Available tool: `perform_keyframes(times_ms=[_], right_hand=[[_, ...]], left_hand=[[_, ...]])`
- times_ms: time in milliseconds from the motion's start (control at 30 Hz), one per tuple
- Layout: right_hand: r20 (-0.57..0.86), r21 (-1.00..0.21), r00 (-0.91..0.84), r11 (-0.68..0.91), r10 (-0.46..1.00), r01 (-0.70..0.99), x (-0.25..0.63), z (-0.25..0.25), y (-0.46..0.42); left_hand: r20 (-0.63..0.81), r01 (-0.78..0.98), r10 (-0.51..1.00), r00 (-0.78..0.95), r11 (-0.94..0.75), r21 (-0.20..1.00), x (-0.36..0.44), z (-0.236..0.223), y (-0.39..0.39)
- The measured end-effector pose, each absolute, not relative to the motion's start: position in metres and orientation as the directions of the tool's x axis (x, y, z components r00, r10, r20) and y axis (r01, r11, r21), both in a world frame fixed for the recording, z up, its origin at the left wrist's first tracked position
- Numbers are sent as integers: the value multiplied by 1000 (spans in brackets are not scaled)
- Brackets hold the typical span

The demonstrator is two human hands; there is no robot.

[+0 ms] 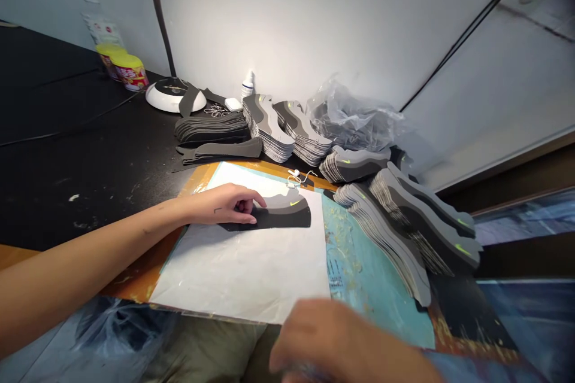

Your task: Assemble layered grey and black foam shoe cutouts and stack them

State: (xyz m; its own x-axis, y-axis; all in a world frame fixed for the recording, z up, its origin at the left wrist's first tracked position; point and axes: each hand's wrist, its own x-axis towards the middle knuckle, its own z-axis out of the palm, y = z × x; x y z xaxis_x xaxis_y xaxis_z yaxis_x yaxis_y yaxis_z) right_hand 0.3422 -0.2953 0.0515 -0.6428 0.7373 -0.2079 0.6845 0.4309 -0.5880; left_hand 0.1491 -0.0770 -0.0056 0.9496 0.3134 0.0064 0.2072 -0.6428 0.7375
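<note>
My left hand (pixel 227 204) lies on the left end of a layered grey shoe-upper piece (pixel 283 213), its fingers gripping the piece. The piece has a small neon-yellow swoosh and lies flat on a white sheet (pixel 242 269). My right hand (pixel 327 341) is blurred at the bottom of the view, over the near edge of a blue-painted board (pixel 372 305). It seems to hold nothing, but its fingers are hard to make out.
Several stacks of grey shoe-upper pieces (pixel 404 233) stand right and behind the sheet, beside a crumpled plastic bag (pixel 350 116). Dark strips (pixel 211 128), a white round dish (pixel 173 96) and yellow-lidded tins (pixel 128 70) sit on the black table (pixel 76 149).
</note>
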Motion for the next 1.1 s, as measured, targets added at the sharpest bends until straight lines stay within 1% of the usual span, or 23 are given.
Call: perform_keyframes(times_ms=[33,100,133,167,200,300,433,500,667,800,867,967,1100], right_hand=[[-165,-583,-593,407,788,703,350,54,-283],[-34,-551,-395,313,918,774,365,53,-250],[0,-519,-271,231,963,823,372,49,-232],[13,-506,-192,172,981,845,377,43,-215],[-16,-524,-186,150,982,839,382,34,-201],[-84,-608,-249,148,965,780,391,8,-179],[-91,-629,-232,125,968,767,391,-7,-183],[-96,-600,-189,95,977,794,386,-6,-187],[-43,-459,-99,69,994,886,372,-6,-189],[-45,-427,-86,59,995,902,367,-8,-189],[-53,-417,-84,54,995,907,366,-8,-190],[-53,-374,-91,65,994,925,365,-7,-191],[-41,-312,-147,127,988,941,364,-8,-192]], left_hand=[[5,207,313,950,-641,739,149,-6,-77],[2,206,310,951,-636,744,149,-6,-77],[2,203,307,952,-634,746,149,-6,-77],[3,201,305,952,-635,746,149,-5,-78],[3,201,305,952,-635,746,149,-5,-78],[-3,211,315,949,-629,748,149,-4,-79],[-10,209,315,949,-605,769,150,-4,-78],[-18,208,311,950,-591,779,151,-5,-78],[-25,212,310,950,-586,782,151,-5,-78],[-2,202,307,952,-620,758,149,-6,-79],[24,184,293,956,-659,729,149,-7,-79],[64,155,256,964,-746,647,149,-9,-80],[103,103,187,977,-834,542,151,-11,-80]])
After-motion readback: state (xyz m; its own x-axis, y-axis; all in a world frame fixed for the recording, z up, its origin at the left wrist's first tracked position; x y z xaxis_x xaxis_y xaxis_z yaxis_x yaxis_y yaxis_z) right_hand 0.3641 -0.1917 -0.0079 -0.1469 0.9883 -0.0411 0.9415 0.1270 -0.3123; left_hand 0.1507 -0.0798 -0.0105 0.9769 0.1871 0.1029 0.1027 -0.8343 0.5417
